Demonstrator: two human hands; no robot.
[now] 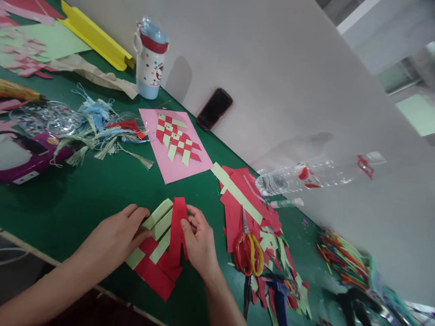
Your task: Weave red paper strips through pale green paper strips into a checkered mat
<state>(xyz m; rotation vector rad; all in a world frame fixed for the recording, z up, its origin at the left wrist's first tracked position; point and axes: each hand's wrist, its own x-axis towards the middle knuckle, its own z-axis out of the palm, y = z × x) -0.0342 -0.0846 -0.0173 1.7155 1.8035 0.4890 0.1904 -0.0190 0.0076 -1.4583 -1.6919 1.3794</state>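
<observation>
A partly woven piece of red and pale green paper strips lies near the table's front edge, between my hands. My left hand pinches the ends of the pale green strips at the left side of the weave. On the right, my right hand grips a red paper strip that stands up from the weave, thumb in front and fingers behind. Beyond the hands, a pink card carries small woven fish-like shapes in red and green.
Scissors with red and yellow handles lie on red and green paper scraps to the right. Tassels, a purple device and a cup stand or lie at left. A phone and plastic bottle lean at the wall.
</observation>
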